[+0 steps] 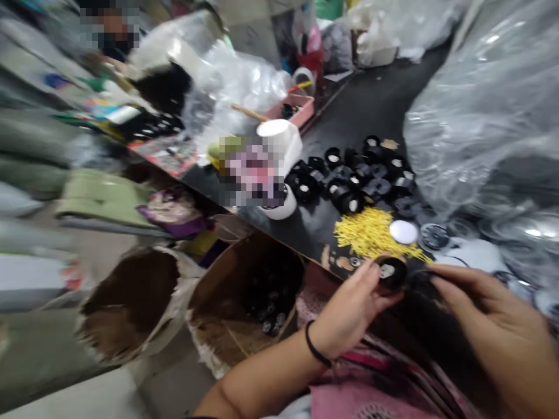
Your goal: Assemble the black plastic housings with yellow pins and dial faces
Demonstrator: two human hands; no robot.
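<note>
My left hand, a black band on its wrist, grips a small round black part with a white patch on its face. Close beside it, the thumb and fingers of my right hand pinch a dark, blurred piece whose kind I cannot make out. Just beyond both hands lies a heap of thin yellow sticks on the black table. A white disc rests at the heap's right side. Behind it are several more round black parts, some with white patches.
Clear plastic bags bulge over the table's right side. A white container and a pink tray stand farther back. Below the table edge are an open sack with black parts inside and another sack.
</note>
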